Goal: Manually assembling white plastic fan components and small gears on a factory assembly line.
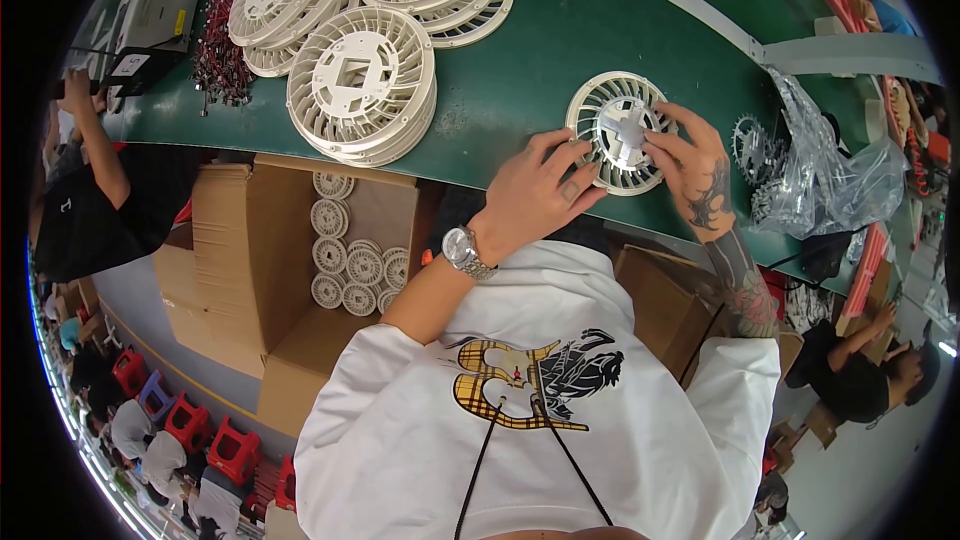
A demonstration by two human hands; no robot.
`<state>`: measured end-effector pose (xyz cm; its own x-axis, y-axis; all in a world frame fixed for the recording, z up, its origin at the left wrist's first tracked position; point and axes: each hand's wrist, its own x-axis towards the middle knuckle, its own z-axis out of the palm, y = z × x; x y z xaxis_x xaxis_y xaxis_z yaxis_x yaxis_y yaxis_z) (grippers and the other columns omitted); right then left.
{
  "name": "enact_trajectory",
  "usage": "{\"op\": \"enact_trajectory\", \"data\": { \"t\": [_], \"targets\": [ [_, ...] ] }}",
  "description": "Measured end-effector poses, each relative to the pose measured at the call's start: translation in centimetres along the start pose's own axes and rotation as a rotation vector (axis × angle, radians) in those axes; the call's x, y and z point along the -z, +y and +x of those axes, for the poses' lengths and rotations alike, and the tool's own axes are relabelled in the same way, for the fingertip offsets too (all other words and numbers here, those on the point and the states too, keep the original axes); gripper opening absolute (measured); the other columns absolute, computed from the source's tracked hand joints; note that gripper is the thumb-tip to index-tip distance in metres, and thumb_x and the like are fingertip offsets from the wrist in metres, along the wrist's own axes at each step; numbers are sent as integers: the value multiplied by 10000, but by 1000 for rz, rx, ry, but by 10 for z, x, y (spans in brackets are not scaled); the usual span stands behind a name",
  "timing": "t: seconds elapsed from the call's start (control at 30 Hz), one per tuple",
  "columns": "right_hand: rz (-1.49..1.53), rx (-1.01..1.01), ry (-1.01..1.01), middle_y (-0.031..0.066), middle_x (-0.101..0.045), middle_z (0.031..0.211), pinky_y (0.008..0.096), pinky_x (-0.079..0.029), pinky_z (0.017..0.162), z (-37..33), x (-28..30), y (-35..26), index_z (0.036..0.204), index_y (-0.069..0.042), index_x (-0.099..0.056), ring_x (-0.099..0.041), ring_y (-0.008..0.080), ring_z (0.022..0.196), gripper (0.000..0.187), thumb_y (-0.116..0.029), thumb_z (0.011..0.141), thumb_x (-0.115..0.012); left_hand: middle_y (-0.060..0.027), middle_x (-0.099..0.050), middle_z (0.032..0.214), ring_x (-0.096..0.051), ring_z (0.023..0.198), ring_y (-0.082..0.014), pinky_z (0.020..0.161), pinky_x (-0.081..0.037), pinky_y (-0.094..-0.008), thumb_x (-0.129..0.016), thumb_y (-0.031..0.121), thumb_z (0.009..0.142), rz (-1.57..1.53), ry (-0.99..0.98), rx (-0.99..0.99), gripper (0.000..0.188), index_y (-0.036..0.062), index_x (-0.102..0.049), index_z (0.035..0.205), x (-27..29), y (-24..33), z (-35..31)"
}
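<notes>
Both-handed, left hand (540, 190) and right hand (695, 165) flat on round grille (612, 130)

Person: white short-sleeved cotton T-shirt (560, 420) with yellow-and-black plaid chest graphic; two thin black cords (520, 460) hanging down the front; silver metal link wristwatch (465, 252) on left wrist; dark tattoos (730, 250) covering right forearm and hand.
</notes>
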<state>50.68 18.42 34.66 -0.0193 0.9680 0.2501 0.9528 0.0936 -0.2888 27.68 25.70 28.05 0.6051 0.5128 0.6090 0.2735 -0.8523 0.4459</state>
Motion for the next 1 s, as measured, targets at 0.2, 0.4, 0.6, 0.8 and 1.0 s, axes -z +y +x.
{"op": "enact_trajectory", "data": {
  "t": [0.2, 0.4, 0.6, 0.8, 1.0],
  "targets": [
    [58, -4, -42, 93, -662, 1300, 442, -471, 1042, -2, -3, 3, 1074, -54, -741, -604, 348, 1257, 249, -78, 830, -785, 14, -661, 1173, -641, 1127, -244, 704, -601, -306, -887, 311, 750, 3, 27, 5, 337, 177, -708, 1003, -2, -1, -2],
    [58, -30, -23, 145, -556, 1445, 476, -403, 1113, 13, 7, -20, 1326, -48, -620, -499, 375, 1373, 481, -187, 882, -742, 17, -658, 1176, -641, 1128, -240, 693, -595, -297, -886, 313, 751, 16, 33, 4, 330, 185, -704, 996, -1, -1, -3],
    [-165, -3, -174, 190, -368, 1606, 557, -283, 1188, 24, -26, -13, 1578, -38, -351, -340, 398, 1484, 758, -377, 960, -630, 15, -656, 1177, -641, 1131, -245, 701, -592, -301, -884, 327, 748, 2, 16, -1, 341, 185, -697, 996, -1, -3, -1],
    [-112, 44, -212, 205, -343, 1617, 582, -257, 1196, 30, -25, -6, 1592, -44, -322, -322, 413, 1489, 788, -420, 964, -611, 0, -651, 1169, -635, 1111, -266, 736, -594, -329, -886, 337, 734, -20, -43, 8, 361, 174, -696, 995, 6, 0, 4],
    [246, 24, -170, 210, -385, 1589, 544, -307, 1184, 31, -8, 5, 1474, -36, -464, -412, 436, 1420, 652, -303, 921, -683, -10, -650, 1163, -628, 1101, -279, 753, -594, -339, -887, 342, 728, -33, -53, 19, 366, 164, -700, 987, 2, -3, 2]
  ]
}}
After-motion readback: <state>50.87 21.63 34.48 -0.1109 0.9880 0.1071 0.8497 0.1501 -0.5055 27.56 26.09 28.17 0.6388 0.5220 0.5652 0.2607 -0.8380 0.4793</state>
